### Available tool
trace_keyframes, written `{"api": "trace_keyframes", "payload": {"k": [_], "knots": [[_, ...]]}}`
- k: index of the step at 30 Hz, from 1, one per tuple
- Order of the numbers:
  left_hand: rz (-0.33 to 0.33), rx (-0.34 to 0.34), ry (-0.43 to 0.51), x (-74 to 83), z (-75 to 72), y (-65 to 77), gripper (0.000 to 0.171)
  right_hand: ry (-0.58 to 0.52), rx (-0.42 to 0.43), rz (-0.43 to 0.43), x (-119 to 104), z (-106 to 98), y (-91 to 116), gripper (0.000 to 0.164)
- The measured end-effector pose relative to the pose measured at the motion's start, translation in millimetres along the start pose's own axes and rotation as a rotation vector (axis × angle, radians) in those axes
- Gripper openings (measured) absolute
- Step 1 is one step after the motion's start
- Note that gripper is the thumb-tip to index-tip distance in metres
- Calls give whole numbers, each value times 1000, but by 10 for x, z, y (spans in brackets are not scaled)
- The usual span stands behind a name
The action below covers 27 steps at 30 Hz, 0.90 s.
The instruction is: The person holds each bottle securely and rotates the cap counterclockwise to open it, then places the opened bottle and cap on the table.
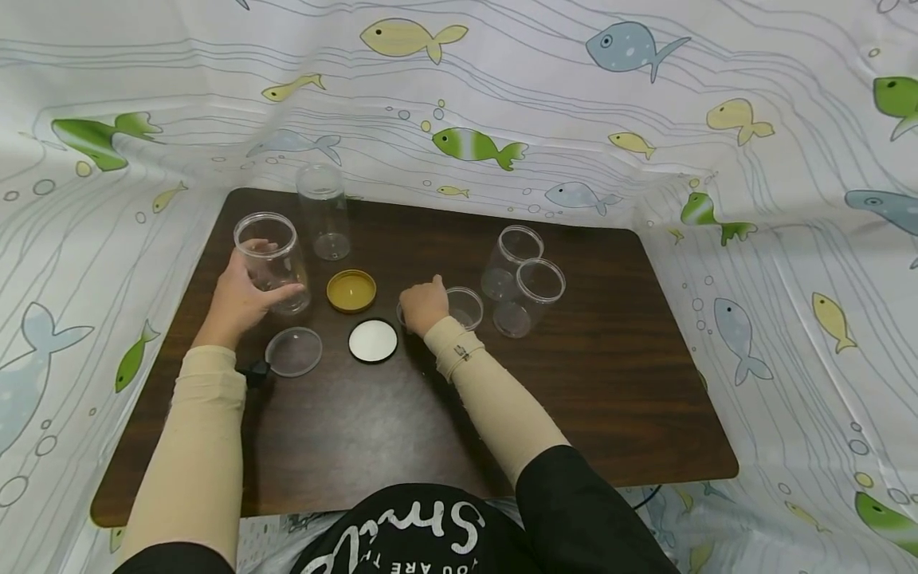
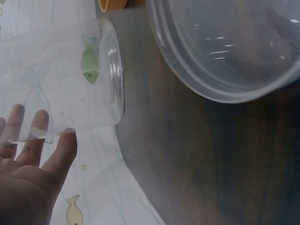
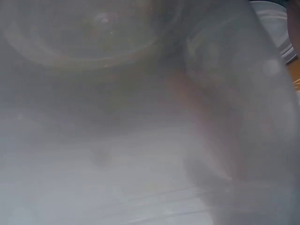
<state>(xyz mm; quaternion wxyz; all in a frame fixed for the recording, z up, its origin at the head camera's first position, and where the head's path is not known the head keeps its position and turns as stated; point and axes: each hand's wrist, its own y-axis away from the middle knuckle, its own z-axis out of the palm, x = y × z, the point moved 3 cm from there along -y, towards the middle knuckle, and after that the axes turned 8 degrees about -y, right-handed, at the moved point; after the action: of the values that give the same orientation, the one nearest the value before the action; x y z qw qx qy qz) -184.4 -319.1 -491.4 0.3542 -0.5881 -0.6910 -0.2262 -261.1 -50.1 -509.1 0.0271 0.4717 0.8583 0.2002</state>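
Note:
My left hand (image 1: 244, 295) grips a clear plastic jar (image 1: 276, 275) at the table's left side, thumb across its near side. In the left wrist view, the fingers (image 2: 61, 154) lie along the wall of this jar (image 2: 79, 79). A clear round lid (image 1: 294, 351) lies just in front of it. My right hand (image 1: 425, 304) is mid-table, over a clear rim that shows past its left edge. Another clear round rim (image 1: 466, 308) shows on its right. Most of the right wrist view is blurred behind clear plastic; I cannot tell what the fingers hold.
Another clear jar (image 1: 326, 227) stands at the back left. Between the hands lie a gold lid (image 1: 351, 291) and a black-rimmed lid (image 1: 373, 341) with a white face. Two clear jars (image 1: 502, 263) (image 1: 531, 299) stand close together to the right on the brown table (image 1: 610, 383).

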Motion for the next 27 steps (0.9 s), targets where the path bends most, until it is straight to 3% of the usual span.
{"api": "trace_keyframes", "payload": {"k": [5, 16, 27], "knots": [[-19, 9, 8, -86, -7, 27, 97, 3, 15, -24, -17, -13, 27, 43], [-62, 7, -6, -207, 0, 66, 98, -26, 27, 10, 29, -42, 58, 51], [-125, 64, 8, -345, 8, 105, 107, -34, 9, 22, 63, -1, 17, 48]]}}
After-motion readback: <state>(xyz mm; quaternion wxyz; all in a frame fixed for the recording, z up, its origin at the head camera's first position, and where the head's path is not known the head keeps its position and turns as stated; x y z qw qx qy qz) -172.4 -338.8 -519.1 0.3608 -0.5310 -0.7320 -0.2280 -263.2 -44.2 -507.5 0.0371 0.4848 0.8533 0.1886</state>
